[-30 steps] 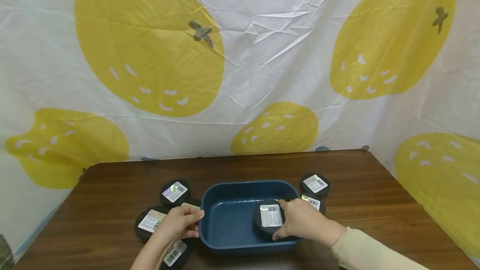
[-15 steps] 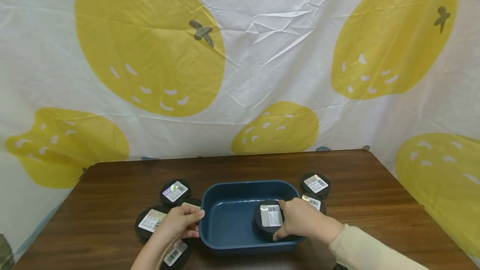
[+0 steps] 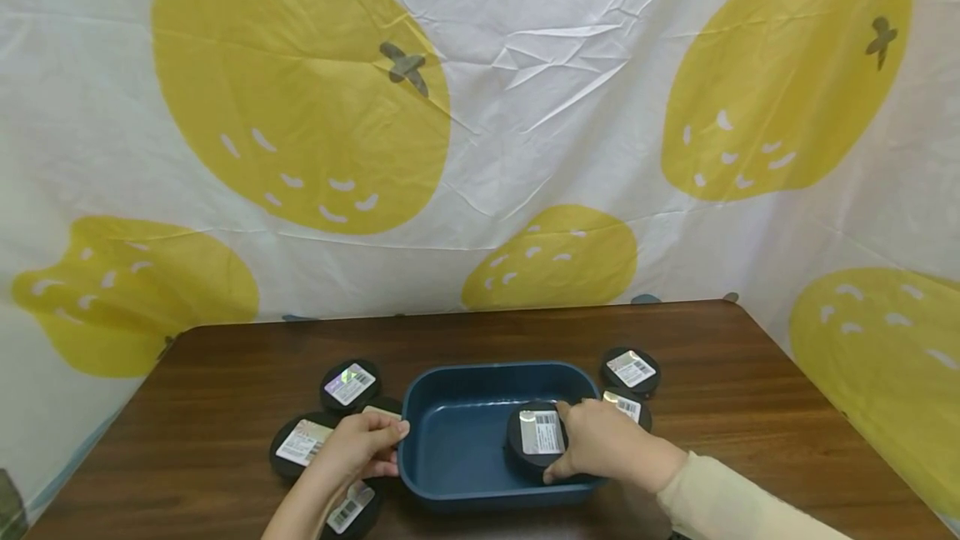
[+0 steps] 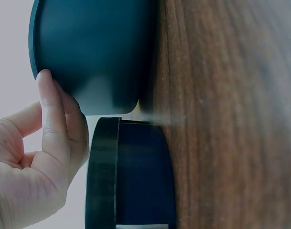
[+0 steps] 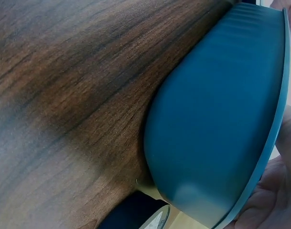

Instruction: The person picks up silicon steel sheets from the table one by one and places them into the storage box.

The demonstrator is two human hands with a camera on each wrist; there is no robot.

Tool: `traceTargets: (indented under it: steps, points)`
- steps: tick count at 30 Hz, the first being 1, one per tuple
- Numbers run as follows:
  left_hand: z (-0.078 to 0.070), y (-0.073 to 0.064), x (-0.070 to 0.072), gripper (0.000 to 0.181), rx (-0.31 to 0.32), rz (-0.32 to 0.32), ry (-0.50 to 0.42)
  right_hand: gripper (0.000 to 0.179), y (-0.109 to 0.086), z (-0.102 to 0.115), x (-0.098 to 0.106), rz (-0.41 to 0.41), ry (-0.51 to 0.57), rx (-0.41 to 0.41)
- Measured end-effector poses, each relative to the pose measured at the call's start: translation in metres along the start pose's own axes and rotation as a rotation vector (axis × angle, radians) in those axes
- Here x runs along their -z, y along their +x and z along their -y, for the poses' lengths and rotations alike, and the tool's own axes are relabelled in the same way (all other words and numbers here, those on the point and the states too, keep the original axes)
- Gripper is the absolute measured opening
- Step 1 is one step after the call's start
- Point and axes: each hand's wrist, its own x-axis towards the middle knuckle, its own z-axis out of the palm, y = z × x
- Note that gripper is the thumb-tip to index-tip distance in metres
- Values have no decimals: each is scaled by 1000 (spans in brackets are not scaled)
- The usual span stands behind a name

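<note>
A blue rectangular plastic tub [image 3: 457,448] stands on the table. My left hand [image 3: 356,450] pinches its left rim, thumb on top; in the left wrist view, fingers [image 4: 53,114] touch the tub's outer wall [image 4: 97,52]. Inside the tub's right half sits a round black lidded container [image 3: 542,432] with a white barcode label. My right hand [image 3: 607,442] grips this container from the right, thumb at the near side and a finger at the far side. The right wrist view mostly shows the tub's outside [image 5: 212,114], which hides the held container.
Several similar black round containers lie left of the tub, among them one at the back [image 3: 349,384] and one farther left [image 3: 300,444]. Two more are at the right, one behind [image 3: 630,369] and one partly hidden by my right hand [image 3: 630,407]. A lemon-print cloth [image 3: 480,148] hangs behind the table.
</note>
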Motion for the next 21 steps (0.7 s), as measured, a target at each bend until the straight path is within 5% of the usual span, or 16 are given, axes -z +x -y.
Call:
traceTargets:
  steps: [21]
  points:
    - [2, 0, 0, 21, 6, -6, -15, 105, -3, -8, -2, -7, 8, 183]
